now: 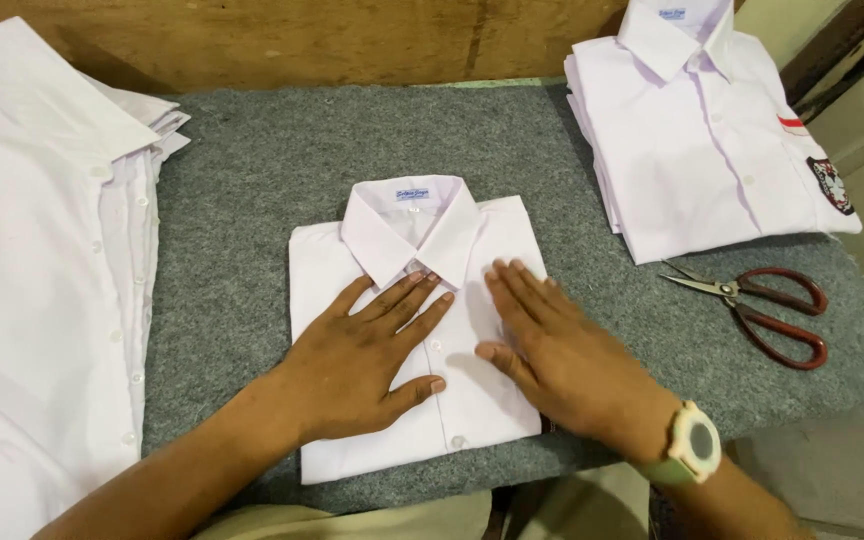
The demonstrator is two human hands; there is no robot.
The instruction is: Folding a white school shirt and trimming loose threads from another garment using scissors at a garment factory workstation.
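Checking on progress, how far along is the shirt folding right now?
Done: a stack of folded shirts sits at the far right. In hand: the left hand and right hand press flat on a folded white shirt. Left: a pile of unfolded shirts.

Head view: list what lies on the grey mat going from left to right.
Pile of unfolded white shirts → folded white shirt with left hand and right hand flat on it → stack of folded white shirts → red-handled scissors.
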